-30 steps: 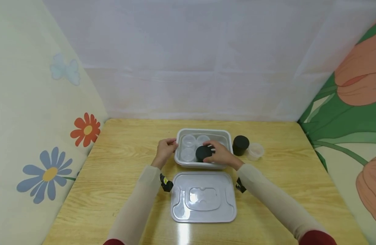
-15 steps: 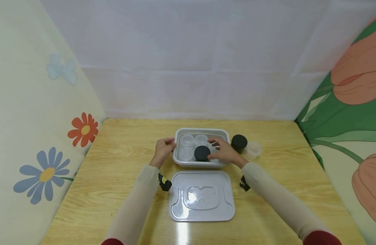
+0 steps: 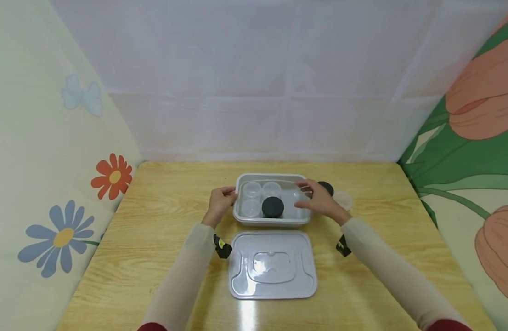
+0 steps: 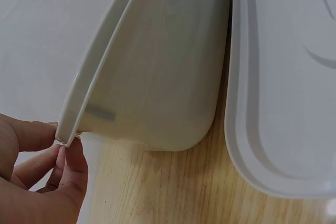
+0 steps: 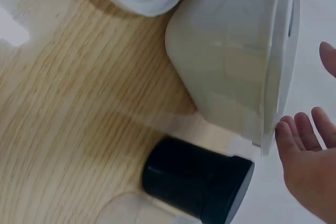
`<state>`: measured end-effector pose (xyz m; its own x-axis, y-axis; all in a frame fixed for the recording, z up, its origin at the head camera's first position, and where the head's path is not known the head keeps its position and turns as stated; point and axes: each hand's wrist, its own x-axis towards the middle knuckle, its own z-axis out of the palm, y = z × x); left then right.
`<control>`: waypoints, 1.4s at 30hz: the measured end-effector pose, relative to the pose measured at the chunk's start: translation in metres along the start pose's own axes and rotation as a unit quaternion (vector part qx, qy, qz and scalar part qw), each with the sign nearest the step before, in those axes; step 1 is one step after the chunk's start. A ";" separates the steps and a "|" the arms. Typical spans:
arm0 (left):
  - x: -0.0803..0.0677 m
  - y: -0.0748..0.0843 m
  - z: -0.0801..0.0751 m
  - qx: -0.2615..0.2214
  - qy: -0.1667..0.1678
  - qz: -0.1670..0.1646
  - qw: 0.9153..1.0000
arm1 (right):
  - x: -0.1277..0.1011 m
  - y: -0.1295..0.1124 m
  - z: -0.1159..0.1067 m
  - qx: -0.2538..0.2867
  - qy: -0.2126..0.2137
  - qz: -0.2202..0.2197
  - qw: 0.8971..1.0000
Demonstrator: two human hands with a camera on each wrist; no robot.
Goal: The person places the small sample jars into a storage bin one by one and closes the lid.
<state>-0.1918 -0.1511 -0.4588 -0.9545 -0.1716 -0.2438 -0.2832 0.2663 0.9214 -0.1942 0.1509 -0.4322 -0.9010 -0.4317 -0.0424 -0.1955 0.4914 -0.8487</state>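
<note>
A white plastic storage box (image 3: 270, 222) stands at the middle of the table. My left hand (image 3: 221, 204) pinches its left rim between thumb and fingers, as the left wrist view shows up close. Inside the box, three clear round cups (image 3: 252, 189) and a black jar (image 3: 273, 208) are grouped toward the left side. My right hand (image 3: 323, 202) is over the box's right end with fingers spread and nothing held; in the right wrist view its fingertips (image 5: 285, 129) are right at the rim.
Just right of the box stands another black jar (image 5: 194, 179), partly behind my right hand in the head view. Beside it is a clear cup (image 3: 345, 200). The box's lid (image 3: 272, 265) lies flat on the table (image 3: 171, 193) in front of it.
My right hand has let go of the black jar inside the box and moved right to the box's right end. My left hand keeps hold of the rim.
</note>
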 end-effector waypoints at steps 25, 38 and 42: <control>0.003 -0.001 0.000 -0.002 -0.004 -0.009 1.000 | -0.034 0.044 -0.062 -0.021 0.087 0.046 0.995; 0.003 -0.003 0.001 -0.014 -0.004 0.006 1.000 | -0.046 0.070 -0.079 -0.051 0.091 0.090 0.990; 0.003 -0.001 0.001 -0.012 -0.004 0.000 1.000 | -0.046 0.074 -0.079 -0.048 0.086 0.099 0.990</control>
<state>-0.1946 -0.1515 -0.4606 -0.9552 -0.1640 -0.2465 -0.2814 0.2439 0.9281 -0.1979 0.2666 -0.4518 -0.9763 -0.1892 -0.1054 -0.0376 0.6270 -0.7781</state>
